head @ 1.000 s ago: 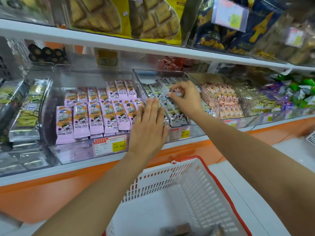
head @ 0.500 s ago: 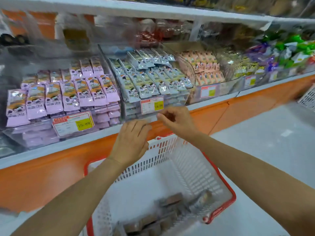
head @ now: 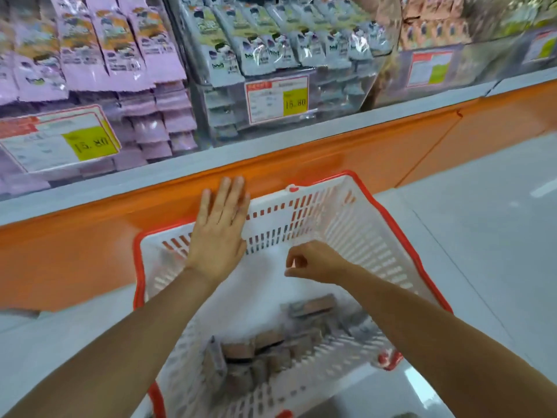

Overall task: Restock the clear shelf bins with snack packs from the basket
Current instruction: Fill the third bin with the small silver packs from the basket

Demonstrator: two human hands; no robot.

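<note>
A white basket (head: 376, 236) with a red rim stands on the floor below the shelf. Several brown and grey snack packs (head: 271, 345) lie in its near end. My left hand (head: 218, 230) hovers flat, fingers straight, over the basket's far left rim. My right hand (head: 313, 262) hangs inside the basket above the packs, fingers loosely curled, holding nothing. Above, a clear bin (head: 340, 95) holds rows of grey-blue packs (head: 271, 46). The clear bin to its left (head: 180, 122) holds pink packs (head: 114, 52).
An orange panel (head: 75, 236) runs under the grey shelf edge, right behind the basket. Price tags marked 15.80 (head: 277, 98) hang on the bin fronts. Another bin of orange-pink packs (head: 434, 28) sits at the upper right. Grey floor (head: 482, 221) lies to the right.
Both hands have come down from the shelf bins to the basket. My view has tilted down, so the basket and its packs fill the lower frame.
</note>
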